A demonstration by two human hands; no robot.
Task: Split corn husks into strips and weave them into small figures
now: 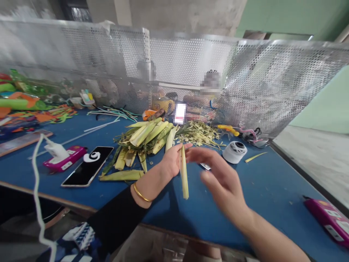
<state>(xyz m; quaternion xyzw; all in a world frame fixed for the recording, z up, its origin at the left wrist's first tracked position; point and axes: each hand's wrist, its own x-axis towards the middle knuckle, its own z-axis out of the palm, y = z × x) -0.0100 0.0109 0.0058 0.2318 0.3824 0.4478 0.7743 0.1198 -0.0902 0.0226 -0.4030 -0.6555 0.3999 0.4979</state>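
Note:
A folded strip of corn husk hangs down over the blue table, pale green-yellow and narrow. My left hand is closed on its upper part, a gold bangle at the wrist. My right hand is just to the right, thumb and fingers apart, with nothing visible between them. Its fingertips reach the top of the strip, but whether they touch it I cannot tell. Behind my left hand lies a heap of corn husks. A single husk rests in front of the heap, and shredded husk is piled behind my hands.
A dark-screened phone and a magenta power strip with a white plug lie left. Right are a white round container, yellow-handled scissors and another magenta power strip. A perforated metal screen closes the back.

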